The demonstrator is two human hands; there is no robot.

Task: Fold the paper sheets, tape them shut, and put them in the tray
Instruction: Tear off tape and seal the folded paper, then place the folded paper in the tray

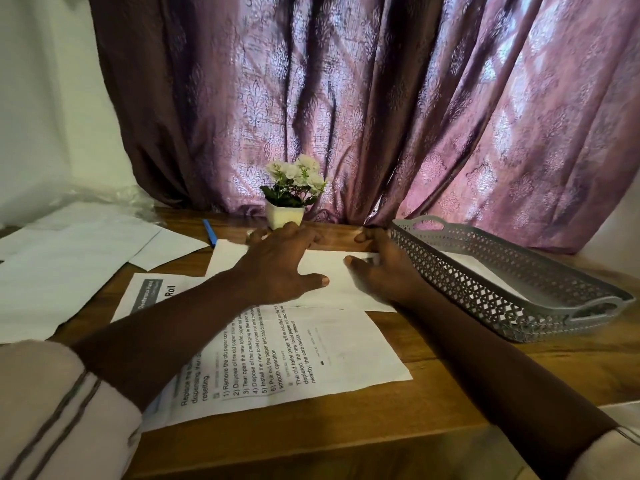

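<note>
Sheets of paper cover much of the brown wooden counter. A blank white paper sheet, which looks folded to a narrow rectangle, lies across the far end of a printed white instruction sheet and overlaps it. Both of the person's hands are on this blank sheet. The left hand rests flat on its left half, released, with the fingers spread towards the far edge and the thumb stretched out to the right. The right hand rests on its right end, somewhat blurred; the fingers reach to the far edge and the thumb lies apart from them on the paper, so it looks released as well, clutching nothing.

Just beside the right hand stands a grey perforated plastic tray with cut-out handles, set at an angle on the right of the counter. A white paper lies inside it.

Loose blank white sheets spread over the left of the counter, well apart from the tray, with a blue pen lying between them and the left hand. A small white pot of white flowers stands beyond the left fingertips, against a purple patterned curtain. Pale striped sleeves cover the upper forearms
</note>
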